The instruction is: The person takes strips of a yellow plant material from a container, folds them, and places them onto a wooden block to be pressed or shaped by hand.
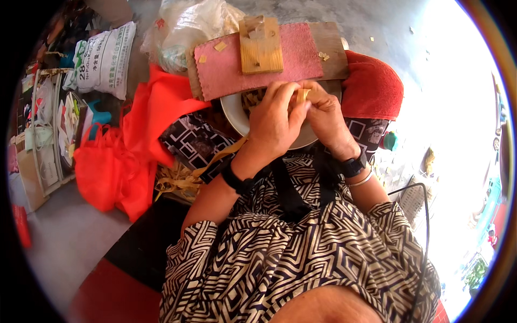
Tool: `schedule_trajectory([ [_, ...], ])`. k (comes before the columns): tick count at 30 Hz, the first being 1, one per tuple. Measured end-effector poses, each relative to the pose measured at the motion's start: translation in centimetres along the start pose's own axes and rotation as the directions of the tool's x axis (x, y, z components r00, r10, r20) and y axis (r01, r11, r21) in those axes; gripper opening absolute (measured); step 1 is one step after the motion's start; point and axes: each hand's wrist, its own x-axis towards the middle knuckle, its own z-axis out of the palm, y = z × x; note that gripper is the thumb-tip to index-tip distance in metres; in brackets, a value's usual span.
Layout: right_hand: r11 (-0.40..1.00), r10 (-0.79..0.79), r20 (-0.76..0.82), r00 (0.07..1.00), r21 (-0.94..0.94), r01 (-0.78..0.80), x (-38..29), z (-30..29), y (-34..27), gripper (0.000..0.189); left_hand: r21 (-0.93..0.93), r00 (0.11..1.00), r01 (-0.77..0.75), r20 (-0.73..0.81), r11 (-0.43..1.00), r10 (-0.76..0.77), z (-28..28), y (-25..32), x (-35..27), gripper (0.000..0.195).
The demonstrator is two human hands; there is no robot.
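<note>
My left hand (272, 121) and my right hand (329, 121) meet in front of me, fingertips pinched around a small folded piece of pale yellow strip (302, 96). My fingers partly cover it. Below them a white round basin (235, 117) rests at my lap, with brownish pieces (251, 100) inside; most of the basin is behind my hands. Just beyond my fingertips lies a wooden board (332, 48) covered in part by a pink cloth (226, 76). On the cloth sits a wooden block (261, 56) with clear film at its far end.
A long yellow strip (220, 155) trails from a heap of strips (177, 179) at my left. Red fabric bags (109, 169), a printed white sack (106, 60) and a clear plastic bag (190, 28) lie around. A red towel (373, 87) covers my right knee.
</note>
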Motion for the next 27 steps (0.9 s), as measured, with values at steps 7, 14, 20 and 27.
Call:
schedule_trajectory([
  [7, 0.861, -0.336, -0.125, 0.934, -0.442, 0.251, 0.1, 0.1, -1.0, 0.01, -0.313, 0.983, 0.17, -0.006, 0.934, -0.181, 1.5, -2.5, 0.2, 0.02],
  [14, 0.962, 0.108, -0.273, 0.956, 0.273, -0.031, 2.9, -2.3, 2.4, 0.01, -0.285, 0.934, 0.337, 0.22, 0.897, -0.281, -2.3, -1.0, -3.3, 0.024],
  [20, 0.995, 0.051, 0.084, 0.995, -0.091, -0.043, 1.5, -2.2, -1.6, 0.029, 0.362, 0.996, -0.086, 0.06, 0.928, 0.069, -5.0, -1.7, -2.8, 0.016],
  [27, 0.584, 0.197, 0.411, 0.89, -0.778, 0.23, 1.8, -2.3, -4.0, 0.034, 0.361, 0.983, -0.179, 0.096, 0.915, 0.154, -5.6, -2.1, -2.2, 0.011],
])
